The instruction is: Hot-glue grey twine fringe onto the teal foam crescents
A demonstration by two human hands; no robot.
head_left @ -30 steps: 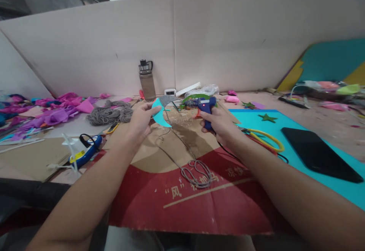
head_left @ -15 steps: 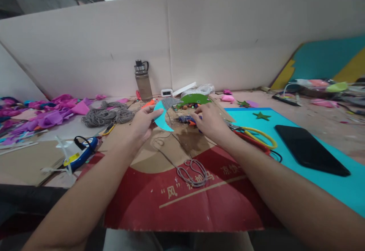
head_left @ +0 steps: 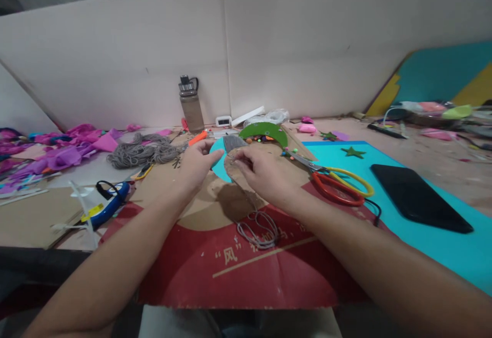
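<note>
My left hand (head_left: 198, 166) is closed on a bright blue crescent (head_left: 220, 166), holding it upright above the cardboard. Grey yarn (head_left: 233, 142) covers the crescent's upper end. My right hand (head_left: 259, 169) is beside the crescent's inner curve, with thumb and forefinger pinching the yarn strand. From there the strand hangs down to a loose loop of yarn (head_left: 265, 229) on the red printed part of the cardboard (head_left: 246, 287). Behind my right hand lies a green crescent (head_left: 265, 131) with small coloured balls around it.
Scissors (head_left: 338, 187) with red and yellow handles lie right of my right hand, near a black phone (head_left: 421, 197) on a blue sheet (head_left: 434, 256). A grey yarn bundle (head_left: 142, 151), a blue device (head_left: 109, 206) and a bottle (head_left: 192, 110) stand left and behind.
My right hand has moved left from beside a dark blue tool on the cardboard to the yarn at the crescent. That tool is hidden now, and more of the scissors shows.
</note>
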